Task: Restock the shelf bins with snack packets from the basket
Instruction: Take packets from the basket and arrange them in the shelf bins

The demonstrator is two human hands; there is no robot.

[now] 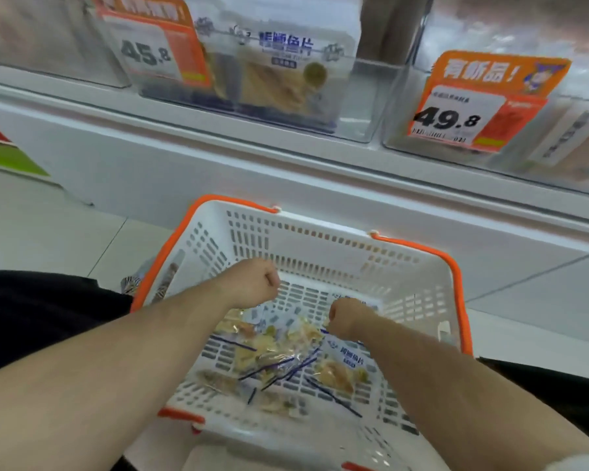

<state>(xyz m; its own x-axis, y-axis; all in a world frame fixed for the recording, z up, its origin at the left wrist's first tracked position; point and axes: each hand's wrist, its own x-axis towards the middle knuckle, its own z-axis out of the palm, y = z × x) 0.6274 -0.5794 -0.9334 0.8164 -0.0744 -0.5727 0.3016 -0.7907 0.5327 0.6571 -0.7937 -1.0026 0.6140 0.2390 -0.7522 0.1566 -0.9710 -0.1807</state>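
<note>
Head view: left hand [252, 283] and right hand [346, 317] down inside basket [320, 246], fingers curled under, grasp impossible to tell. Snack packets [279, 355] flat on basket floor, overlapping, long axes at mixed angles. Bare floor toward far wall; orange rim on both sides. Above, clear shelf bin [364, 103] with upright packet [279, 73], free room at right.
</note>
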